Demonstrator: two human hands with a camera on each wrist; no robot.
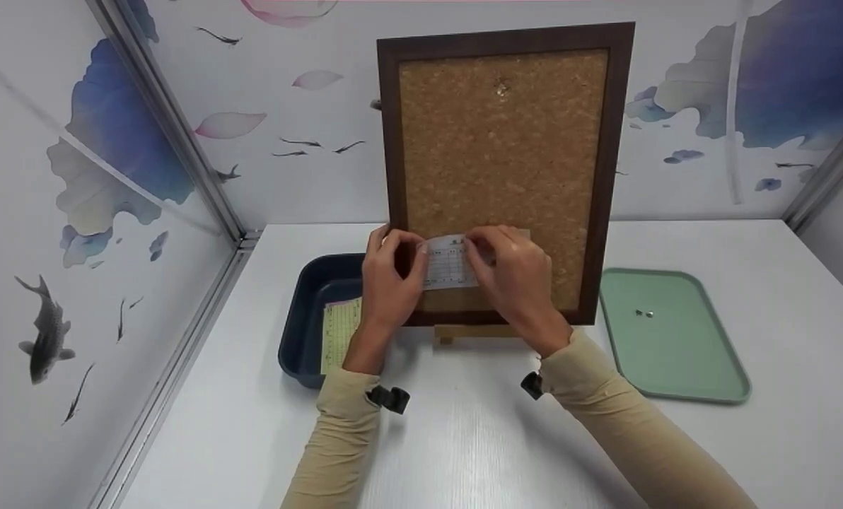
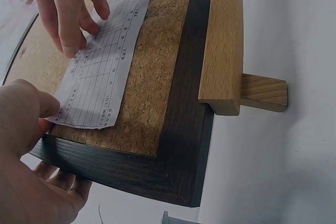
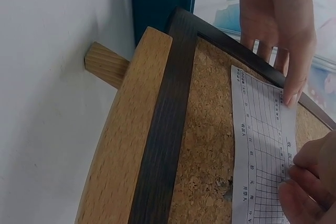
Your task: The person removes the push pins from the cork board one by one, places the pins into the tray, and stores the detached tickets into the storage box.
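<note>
A framed cork board (image 1: 499, 148) leans on a wooden easel (image 2: 223, 40). Across its lower part lies a white printed form slip (image 1: 446, 263) with ruled lines, slightly curved. My left hand (image 1: 393, 279) pinches the slip's upper left corner between thumb and index finger, while its other fingers reach past the frame's outer edge (image 2: 121, 166). At the middle of the slip's top edge, my right hand (image 1: 513, 272) has thumb and index tips pinched together on the paper. Anything small between those tips is hidden. The right end of the slip is mostly behind that hand.
A dark blue bin (image 1: 294, 318) stands at the left, holding yellow ruled slips (image 1: 338, 332). A green tray (image 1: 683, 353) at the right carries two small metallic pieces (image 1: 644, 313). Shiny pins (image 1: 502, 88) sit near the cork's top. White patterned panels surround the table.
</note>
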